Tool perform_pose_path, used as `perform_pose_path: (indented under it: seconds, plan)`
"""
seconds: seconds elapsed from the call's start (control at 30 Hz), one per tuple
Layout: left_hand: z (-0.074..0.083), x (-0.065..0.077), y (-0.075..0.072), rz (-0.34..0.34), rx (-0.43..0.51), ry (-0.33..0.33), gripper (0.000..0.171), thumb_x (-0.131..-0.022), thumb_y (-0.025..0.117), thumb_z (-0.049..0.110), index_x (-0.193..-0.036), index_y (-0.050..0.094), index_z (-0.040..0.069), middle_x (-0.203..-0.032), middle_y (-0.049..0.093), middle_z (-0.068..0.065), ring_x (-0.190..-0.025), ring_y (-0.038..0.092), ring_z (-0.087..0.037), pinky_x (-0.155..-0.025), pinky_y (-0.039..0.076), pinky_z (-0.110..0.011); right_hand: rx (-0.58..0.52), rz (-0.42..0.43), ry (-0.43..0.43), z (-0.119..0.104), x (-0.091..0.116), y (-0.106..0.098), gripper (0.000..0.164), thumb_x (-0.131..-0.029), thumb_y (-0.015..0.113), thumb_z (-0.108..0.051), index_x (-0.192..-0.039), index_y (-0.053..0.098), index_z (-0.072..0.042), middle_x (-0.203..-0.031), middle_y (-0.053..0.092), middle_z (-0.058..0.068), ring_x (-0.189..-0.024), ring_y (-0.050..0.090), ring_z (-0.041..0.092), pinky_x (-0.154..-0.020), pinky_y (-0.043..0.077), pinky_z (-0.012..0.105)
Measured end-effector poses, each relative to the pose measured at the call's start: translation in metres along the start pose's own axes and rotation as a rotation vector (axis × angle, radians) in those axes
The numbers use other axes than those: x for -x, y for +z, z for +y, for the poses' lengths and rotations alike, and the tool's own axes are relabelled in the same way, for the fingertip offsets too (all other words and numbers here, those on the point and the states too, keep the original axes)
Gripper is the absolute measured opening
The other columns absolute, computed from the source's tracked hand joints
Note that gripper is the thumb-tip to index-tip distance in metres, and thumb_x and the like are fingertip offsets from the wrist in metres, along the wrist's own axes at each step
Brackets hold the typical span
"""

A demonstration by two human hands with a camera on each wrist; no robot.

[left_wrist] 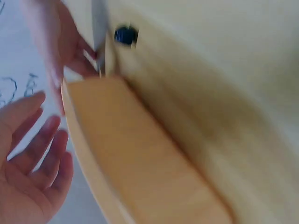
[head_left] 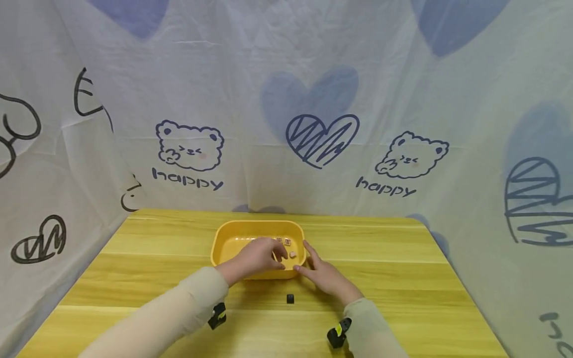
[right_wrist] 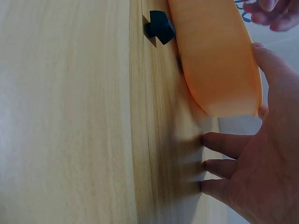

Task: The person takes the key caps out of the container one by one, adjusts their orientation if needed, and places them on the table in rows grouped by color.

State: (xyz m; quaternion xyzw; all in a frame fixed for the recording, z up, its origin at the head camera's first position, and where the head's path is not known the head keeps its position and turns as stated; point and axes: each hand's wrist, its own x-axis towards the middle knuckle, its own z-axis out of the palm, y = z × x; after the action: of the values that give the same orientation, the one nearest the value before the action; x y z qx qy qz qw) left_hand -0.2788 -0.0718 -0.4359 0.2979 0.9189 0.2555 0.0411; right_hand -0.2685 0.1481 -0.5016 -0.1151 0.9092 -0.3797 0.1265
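Observation:
A yellow-orange plastic bin (head_left: 257, 224) sits on the table. At its right end lie several small pale blocks (head_left: 293, 254), two of them with dark markings on top. My left hand (head_left: 264, 253) hovers over the bin, its fingers loosely bent and nothing seen between them; the left wrist view shows the palm (left_wrist: 32, 186) bare beside the rim. With fingers spread, my right hand (head_left: 324, 273) steadies the bin's right end: the thumb (right_wrist: 271, 60) touches the rim and the other fingers reach around the end and down by the tabletop.
A small black block (head_left: 290, 298) lies on the wooden table (head_left: 371, 248) in front of the bin, between the two forearms. A white cloth (head_left: 250, 174) printed with hearts and bears hangs behind the table and at both sides. Each wrist carries a black camera (head_left: 338, 333).

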Motion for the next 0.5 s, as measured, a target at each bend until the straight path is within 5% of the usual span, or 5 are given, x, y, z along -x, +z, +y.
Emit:
perform_pose_path:
  seconds: [0.23, 0.5]
  plan:
    - [-0.013, -0.024, -0.010, -0.115, -0.105, -0.013, 0.020, -0.082, 0.079, 0.015, -0.100, 0.074, 0.007, -0.091, 0.070, -0.002, -0.080, 0.062, -0.016, -0.076, 0.052, -0.035, -0.002, -0.005, -0.006, -0.001, 0.000, 0.001, 0.083, -0.092, 0.051, -0.063, -0.158, 0.010, -0.030, -0.146, 0.043, 0.023, -0.127, 0.046, 0.043, -0.103, 0.035, 0.059]
    - [-0.028, -0.042, -0.001, -0.168, -0.253, -0.025, 0.023, -0.080, 0.082, 0.020, -0.100, 0.074, 0.011, -0.091, 0.069, -0.001, -0.080, 0.061, -0.015, -0.074, 0.052, -0.033, -0.003, -0.003, -0.008, 0.000, 0.001, 0.000, 0.084, -0.092, 0.050, -0.064, -0.158, 0.009, -0.031, -0.146, 0.042, 0.023, -0.125, 0.048, 0.041, -0.102, 0.036, 0.058]
